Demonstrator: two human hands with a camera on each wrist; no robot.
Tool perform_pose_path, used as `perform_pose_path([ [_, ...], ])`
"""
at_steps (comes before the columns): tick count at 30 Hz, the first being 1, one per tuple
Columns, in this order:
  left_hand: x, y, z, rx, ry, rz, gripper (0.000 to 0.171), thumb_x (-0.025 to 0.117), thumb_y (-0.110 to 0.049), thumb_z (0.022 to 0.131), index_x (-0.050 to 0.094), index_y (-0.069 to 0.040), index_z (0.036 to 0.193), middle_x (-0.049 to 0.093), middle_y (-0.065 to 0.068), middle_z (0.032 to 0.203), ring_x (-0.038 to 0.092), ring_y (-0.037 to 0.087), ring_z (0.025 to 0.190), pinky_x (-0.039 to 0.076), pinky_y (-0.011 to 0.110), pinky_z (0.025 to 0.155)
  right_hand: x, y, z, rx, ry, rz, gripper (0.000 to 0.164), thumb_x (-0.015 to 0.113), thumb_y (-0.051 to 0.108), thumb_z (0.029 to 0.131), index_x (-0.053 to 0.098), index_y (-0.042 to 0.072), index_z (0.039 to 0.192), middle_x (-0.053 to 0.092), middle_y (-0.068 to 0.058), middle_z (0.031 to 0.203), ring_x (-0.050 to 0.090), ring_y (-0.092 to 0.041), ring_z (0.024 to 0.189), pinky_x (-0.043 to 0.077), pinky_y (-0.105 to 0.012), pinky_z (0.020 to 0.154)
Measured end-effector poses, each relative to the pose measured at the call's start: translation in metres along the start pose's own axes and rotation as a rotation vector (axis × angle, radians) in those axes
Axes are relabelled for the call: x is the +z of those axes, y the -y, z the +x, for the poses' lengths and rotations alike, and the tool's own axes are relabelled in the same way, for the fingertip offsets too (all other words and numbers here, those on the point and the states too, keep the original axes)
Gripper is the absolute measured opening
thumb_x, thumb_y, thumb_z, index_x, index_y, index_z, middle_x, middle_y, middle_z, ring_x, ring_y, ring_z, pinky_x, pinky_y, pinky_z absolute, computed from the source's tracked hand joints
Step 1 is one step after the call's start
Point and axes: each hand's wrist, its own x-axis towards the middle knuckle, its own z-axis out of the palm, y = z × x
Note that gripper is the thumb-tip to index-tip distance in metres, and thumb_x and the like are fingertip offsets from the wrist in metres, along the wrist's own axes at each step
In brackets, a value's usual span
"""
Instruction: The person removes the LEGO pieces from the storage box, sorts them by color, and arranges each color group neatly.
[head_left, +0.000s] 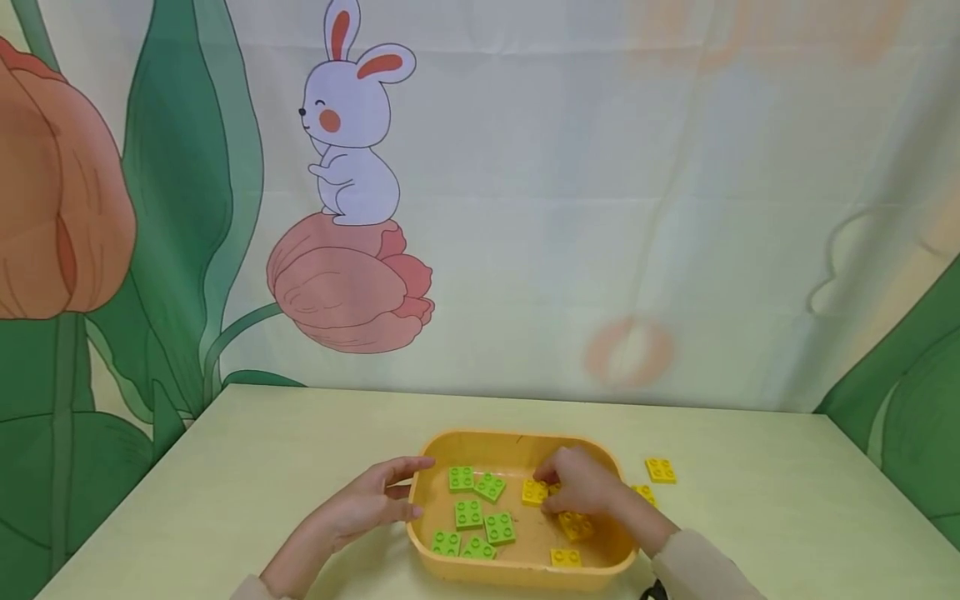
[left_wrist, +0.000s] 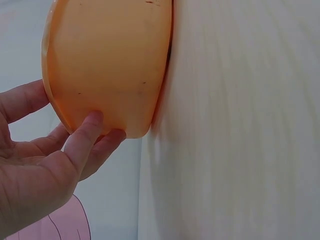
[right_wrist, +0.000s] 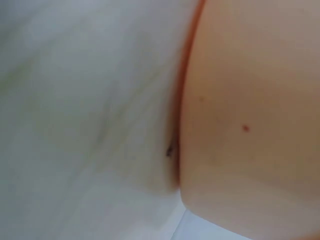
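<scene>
A yellow-orange plastic basin (head_left: 465,569) stands on the table, with several green building blocks (head_left: 468,514) in its left half and yellow building blocks (head_left: 576,526) in its right half. At the basin's left end is my left hand (head_left: 367,504). Its thumb and index finger meet the rim, while other fingers (left_wrist: 92,120) rest against the outer wall, fairly loose. My right hand (head_left: 585,483) reaches inside, fingers bent down around a yellow block (head_left: 555,490) that they partly cover. Another yellow block (head_left: 535,492) lies just left of those fingertips. The right wrist view shows only the basin's outer wall (right_wrist: 240,165).
Outside the basin on the right, one yellow block (head_left: 661,471) lies on the pale table (head_left: 300,442); another (head_left: 645,496) is partly behind the right forearm. A small black object (head_left: 655,592) shows by the right sleeve. A printed cloth (head_left: 525,250) hangs behind the table.
</scene>
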Motion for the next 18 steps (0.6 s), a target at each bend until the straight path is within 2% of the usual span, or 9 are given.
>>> perform_pose_path([
  [10,0.002,0.0,0.003,-0.009,-0.014,0.002,0.062,0.06,0.006,0.081,0.031,0.007,0.136,0.025,0.029,0.141,0.033,0.045,0.125,0.046,0.038,0.09,-0.01,0.003,-0.008,0.013,-0.022,0.04,0.034,0.076,0.008,0.069,0.067,-0.005,0.1,0.067,-0.012,0.095,0.061,-0.021,0.085,0.051,-0.039,0.076],
  [15,0.002,-0.001,0.005,-0.008,-0.013,0.001,0.063,0.06,0.006,0.081,0.031,0.007,0.136,0.025,0.03,0.141,0.034,0.045,0.124,0.046,0.038,0.09,-0.025,0.006,-0.019,0.02,-0.044,0.084,0.034,0.074,0.01,0.072,0.067,-0.002,0.103,0.067,-0.008,0.096,0.06,-0.019,0.084,0.051,-0.038,0.075],
  [18,0.002,-0.001,0.006,-0.016,-0.019,-0.003,0.063,0.06,0.006,0.081,0.031,0.007,0.136,0.025,0.029,0.141,0.034,0.045,0.124,0.046,0.037,0.09,-0.038,0.006,-0.028,-0.016,-0.061,0.102,0.034,0.073,0.011,0.074,0.066,-0.001,0.105,0.067,-0.007,0.097,0.06,-0.022,0.086,0.051,-0.04,0.076],
])
